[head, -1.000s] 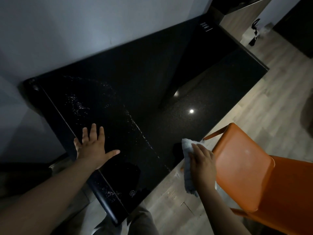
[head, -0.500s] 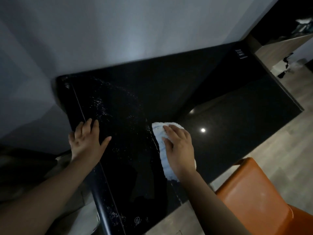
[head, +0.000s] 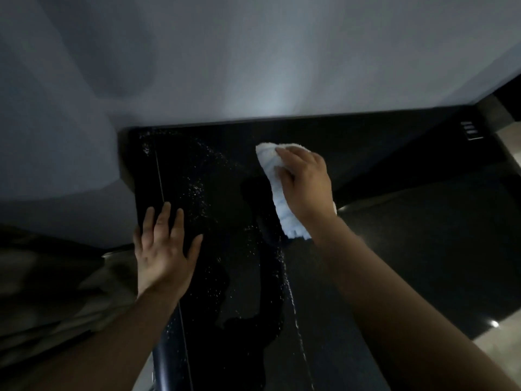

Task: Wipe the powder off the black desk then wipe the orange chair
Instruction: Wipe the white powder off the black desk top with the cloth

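Left hand (head: 163, 249) rests flat on the black counter (head: 423, 227) at eight o'clock, fingers spread. Right hand (head: 306, 184) at one o'clock, fingers bent together, presses a white cloth (head: 270, 162). Powder (head: 197, 190) lies between them.

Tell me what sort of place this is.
Probably an indoor room in a home or office: a glossy black desk set against a plain grey wall, with pale wood-look flooring beside it.
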A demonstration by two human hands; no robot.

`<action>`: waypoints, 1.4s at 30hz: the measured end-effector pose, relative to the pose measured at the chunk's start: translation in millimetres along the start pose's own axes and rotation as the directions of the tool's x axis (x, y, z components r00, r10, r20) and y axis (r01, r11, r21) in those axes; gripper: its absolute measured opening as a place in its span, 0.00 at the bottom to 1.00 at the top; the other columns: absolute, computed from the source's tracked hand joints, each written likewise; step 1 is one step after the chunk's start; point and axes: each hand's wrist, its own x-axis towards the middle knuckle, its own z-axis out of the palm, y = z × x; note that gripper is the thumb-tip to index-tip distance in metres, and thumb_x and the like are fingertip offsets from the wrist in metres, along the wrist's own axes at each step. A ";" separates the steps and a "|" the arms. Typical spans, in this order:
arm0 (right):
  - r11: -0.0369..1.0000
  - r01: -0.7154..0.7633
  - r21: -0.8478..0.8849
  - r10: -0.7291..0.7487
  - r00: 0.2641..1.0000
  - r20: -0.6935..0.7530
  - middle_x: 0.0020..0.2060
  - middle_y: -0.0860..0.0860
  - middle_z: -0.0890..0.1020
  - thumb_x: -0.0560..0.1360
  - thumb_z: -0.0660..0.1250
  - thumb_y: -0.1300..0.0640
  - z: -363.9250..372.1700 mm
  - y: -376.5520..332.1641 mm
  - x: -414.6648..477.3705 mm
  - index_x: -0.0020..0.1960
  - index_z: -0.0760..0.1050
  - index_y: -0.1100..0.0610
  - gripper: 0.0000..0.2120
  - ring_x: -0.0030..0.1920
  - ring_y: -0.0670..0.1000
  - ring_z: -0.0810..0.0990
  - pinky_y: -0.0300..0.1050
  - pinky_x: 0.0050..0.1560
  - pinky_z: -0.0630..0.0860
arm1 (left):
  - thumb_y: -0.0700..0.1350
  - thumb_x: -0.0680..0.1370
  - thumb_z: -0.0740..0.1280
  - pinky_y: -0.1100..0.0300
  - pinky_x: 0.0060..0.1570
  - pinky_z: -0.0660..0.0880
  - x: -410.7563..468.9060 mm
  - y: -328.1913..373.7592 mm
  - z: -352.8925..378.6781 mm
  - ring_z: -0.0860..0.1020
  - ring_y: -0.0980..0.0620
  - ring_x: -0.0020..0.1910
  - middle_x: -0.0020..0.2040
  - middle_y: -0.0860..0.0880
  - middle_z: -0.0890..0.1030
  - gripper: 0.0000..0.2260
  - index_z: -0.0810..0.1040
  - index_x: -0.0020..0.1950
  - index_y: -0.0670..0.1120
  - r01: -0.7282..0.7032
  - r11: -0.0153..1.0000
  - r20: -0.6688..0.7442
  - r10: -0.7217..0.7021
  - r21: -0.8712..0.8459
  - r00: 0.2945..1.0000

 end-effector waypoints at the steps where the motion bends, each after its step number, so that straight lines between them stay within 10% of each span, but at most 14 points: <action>1: 1.000 0.011 -0.001 -0.011 1.000 0.009 0.67 0.50 0.75 0.80 0.61 0.55 5.3 -0.9 16.9 0.69 0.73 0.52 0.18 0.68 0.56 0.67 0.46 0.63 0.67 | 0.61 0.77 0.52 0.38 0.71 0.57 0.5 -0.4 0.8 0.54 0.42 0.76 0.76 0.44 0.62 0.31 0.68 0.73 0.43 0.001 1.000 -0.007 -0.001 -0.010 1.000; 15: 0.992 0.036 -0.123 -0.005 0.970 0.242 0.71 0.48 0.69 0.81 0.58 0.50 82.0 -29.0 147.6 0.73 0.66 0.48 0.20 0.69 0.57 0.64 0.56 0.66 0.68 | 0.59 0.76 0.56 0.40 0.71 0.54 3.2 -5.0 6.1 0.58 0.41 0.76 0.74 0.44 0.65 0.29 0.72 0.70 0.42 -0.040 0.999 -0.110 0.039 -0.007 0.993; 42: 0.995 -0.022 -0.092 0.046 0.963 0.266 0.72 0.47 0.68 0.81 0.57 0.51 60.4 -12.2 26.8 0.72 0.69 0.48 0.19 0.73 0.55 0.59 0.58 0.63 0.70 | 0.61 0.75 0.55 0.39 0.72 0.56 2.6 -2.4 2.5 0.53 0.45 0.76 0.75 0.46 0.64 0.30 0.70 0.72 0.44 0.021 0.996 -0.053 -0.025 -0.083 0.998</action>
